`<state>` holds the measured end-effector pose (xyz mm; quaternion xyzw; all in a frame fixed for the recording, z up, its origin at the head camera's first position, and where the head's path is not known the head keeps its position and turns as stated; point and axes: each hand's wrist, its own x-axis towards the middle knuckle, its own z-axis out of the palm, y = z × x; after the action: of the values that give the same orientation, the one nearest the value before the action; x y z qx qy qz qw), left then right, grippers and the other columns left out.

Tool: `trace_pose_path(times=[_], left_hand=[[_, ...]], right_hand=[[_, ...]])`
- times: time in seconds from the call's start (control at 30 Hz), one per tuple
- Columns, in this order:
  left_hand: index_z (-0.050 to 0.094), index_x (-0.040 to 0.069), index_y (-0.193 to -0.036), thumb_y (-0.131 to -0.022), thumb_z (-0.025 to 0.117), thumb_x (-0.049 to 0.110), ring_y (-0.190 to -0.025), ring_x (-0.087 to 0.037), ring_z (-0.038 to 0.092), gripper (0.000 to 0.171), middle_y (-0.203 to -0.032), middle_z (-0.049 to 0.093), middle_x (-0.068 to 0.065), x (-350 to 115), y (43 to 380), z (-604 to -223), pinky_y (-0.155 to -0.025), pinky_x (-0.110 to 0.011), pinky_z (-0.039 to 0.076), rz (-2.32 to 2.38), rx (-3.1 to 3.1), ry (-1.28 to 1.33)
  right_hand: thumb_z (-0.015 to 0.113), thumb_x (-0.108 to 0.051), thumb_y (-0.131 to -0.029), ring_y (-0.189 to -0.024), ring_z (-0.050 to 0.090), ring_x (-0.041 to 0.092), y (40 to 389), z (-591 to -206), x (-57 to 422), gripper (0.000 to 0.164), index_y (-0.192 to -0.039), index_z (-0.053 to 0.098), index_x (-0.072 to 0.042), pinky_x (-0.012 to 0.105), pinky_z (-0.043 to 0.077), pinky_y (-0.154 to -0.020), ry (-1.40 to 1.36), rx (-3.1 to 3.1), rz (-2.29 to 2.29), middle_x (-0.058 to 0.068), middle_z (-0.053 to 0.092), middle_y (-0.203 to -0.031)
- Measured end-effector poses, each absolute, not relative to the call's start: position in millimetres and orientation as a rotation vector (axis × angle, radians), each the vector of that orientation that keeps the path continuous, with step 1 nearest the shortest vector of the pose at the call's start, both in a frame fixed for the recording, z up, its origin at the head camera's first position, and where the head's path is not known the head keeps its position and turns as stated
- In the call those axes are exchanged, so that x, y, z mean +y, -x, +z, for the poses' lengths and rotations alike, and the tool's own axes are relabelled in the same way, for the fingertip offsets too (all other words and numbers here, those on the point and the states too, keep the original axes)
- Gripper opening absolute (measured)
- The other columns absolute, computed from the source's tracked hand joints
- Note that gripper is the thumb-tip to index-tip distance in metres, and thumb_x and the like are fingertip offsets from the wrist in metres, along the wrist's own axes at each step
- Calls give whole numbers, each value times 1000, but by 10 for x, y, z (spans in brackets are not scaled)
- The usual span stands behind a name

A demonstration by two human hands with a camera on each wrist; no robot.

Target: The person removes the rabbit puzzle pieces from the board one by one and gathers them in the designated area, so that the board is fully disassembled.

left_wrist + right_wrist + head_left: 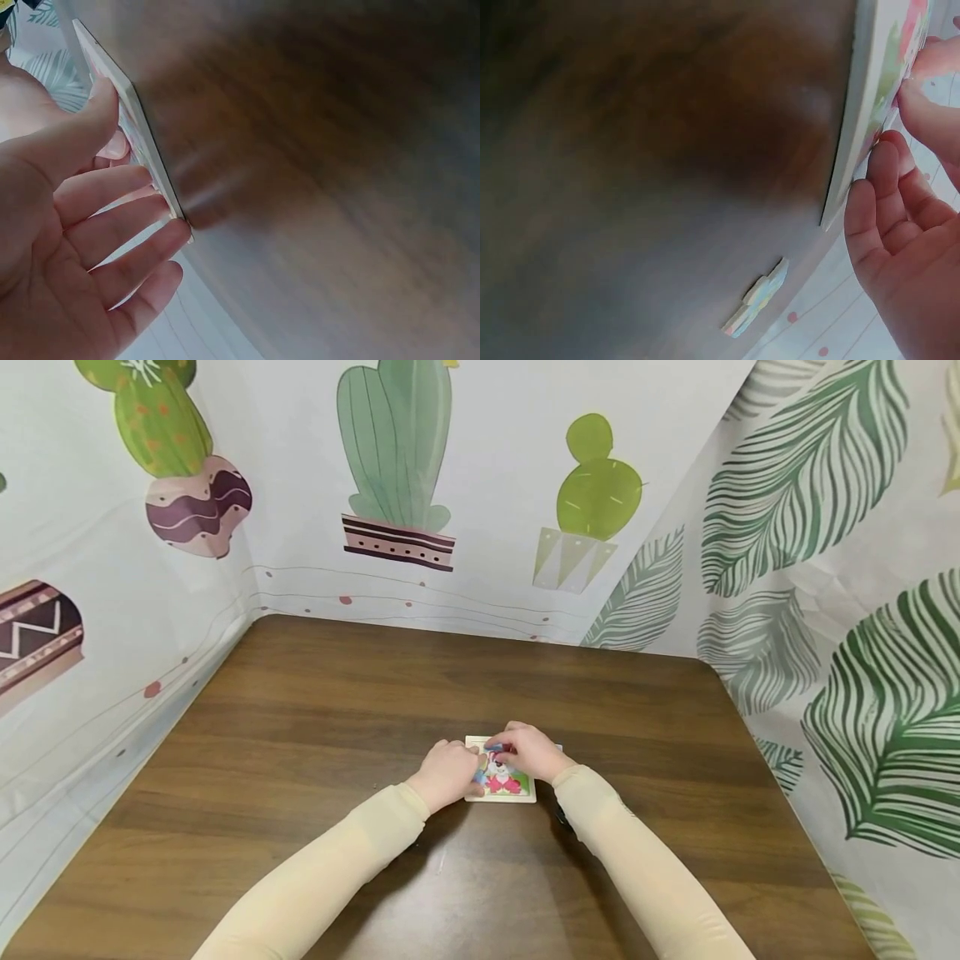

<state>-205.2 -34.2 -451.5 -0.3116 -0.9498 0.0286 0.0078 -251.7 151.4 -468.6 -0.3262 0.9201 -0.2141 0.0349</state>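
Note:
A small picture puzzle board [510,787] with a pale rim and a white cartoon animal in red lies flat on the table. My left hand [450,772] rests at its left edge, the thumb and relaxed fingertips [174,231] touching the rim. From the right, my right hand [531,752] reaches over the board's upper part. Its thumb and forefinger pinch a small blue puzzle piece [494,747] at the picture's surface, mostly hidden by the fingers. In the right wrist view, the other fingertips [861,196] lie curled along the board's edge.
A loose puzzle piece [756,301] lies on the table just beyond the board's right side. The brown wooden table [337,693] runs back to walls hung with cloth [495,485] printed with cacti and leaves.

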Motion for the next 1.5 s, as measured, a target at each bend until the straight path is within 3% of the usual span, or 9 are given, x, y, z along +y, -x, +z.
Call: trace_pose_path(times=[0.3, 0.7, 0.97, 1.5], left_hand=[[63, 28, -126, -75, 70, 52, -87, -20, 61, 57, -117, 67, 2, -353, 2061, -4537, -70, -31, 45, 90, -2962, 1003], [70, 22, -113, -73, 73, 50, -87, -22, 61, 49, -104, 69, 1, -357, 2065, -4540, -70, -34, 48, 41, -2923, 1040], [69, 23, -118, -72, 72, 51, -88, -22, 61, 54, -110, 69, 1, -345, 2069, -4556, -71, -33, 48, 66, -2937, 1017], [69, 22, -113, -73, 71, 51, -84, -20, 61, 50, -92, 66, 4, -336, 2077, -4559, -67, -33, 48, 114, -2923, 1029]], right_hand=[[73, -11, -82, -72, 50, 13, 2522, -4628, 1461, 22, -104, 69, -10, 25, 46, -68, 1022, 2816, -611, 4, 59, -87], [71, -8, -83, -78, 50, 15, 2568, -4613, 1431, 19, -101, 65, -10, 29, 46, -75, 899, 2762, -601, 5, 54, -91], [71, -7, -83, -76, 51, 15, 2543, -4606, 1420, 22, -102, 63, -13, 30, 47, -77, 840, 2763, -646, 6, 52, -100], [68, -8, -86, -83, 51, 19, 2568, -4566, 1496, 22, -106, 60, -11, 30, 46, -76, 844, 2654, -797, 8, 54, -97]])
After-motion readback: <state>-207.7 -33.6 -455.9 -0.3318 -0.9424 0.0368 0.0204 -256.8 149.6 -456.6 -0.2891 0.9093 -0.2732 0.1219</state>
